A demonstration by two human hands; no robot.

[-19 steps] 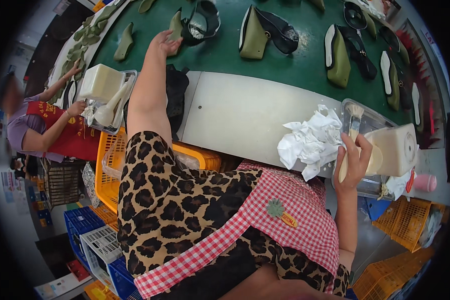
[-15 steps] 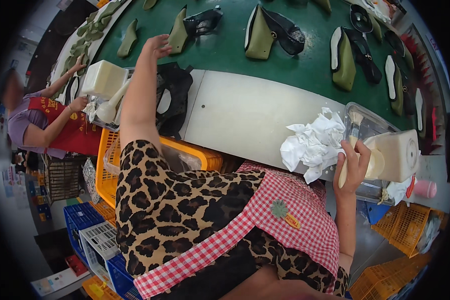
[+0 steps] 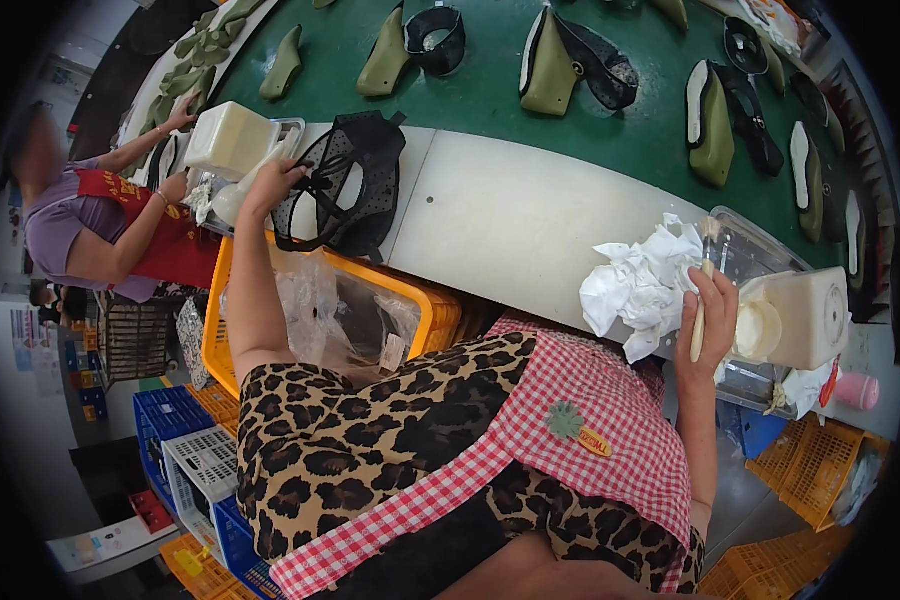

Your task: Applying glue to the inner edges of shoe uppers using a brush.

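Note:
My left hand (image 3: 275,187) reaches out at the left with its fingers closed on the edge of a black mesh shoe upper (image 3: 355,180). That upper lies with other black pieces at the worktop's edge, above a yellow crate. In my right hand (image 3: 712,312) is a brush (image 3: 702,312) with a pale handle, held bristles up. Right beside it are crumpled white papers (image 3: 645,285) and a cream-coloured glue container (image 3: 810,318) lying on a clear tray (image 3: 750,243).
Green shoe lasts (image 3: 548,75) with black uppers lie along the green belt (image 3: 470,95) beyond the white worktop (image 3: 500,200). A yellow crate (image 3: 425,325) holding plastic bags stands below. At the left, a co-worker in a red apron (image 3: 175,250) works beside another cream container (image 3: 232,140).
My left hand has drawn back from over the belt to the black uppers. The black upper by the second last now stands rounder. My right hand still holds the brush.

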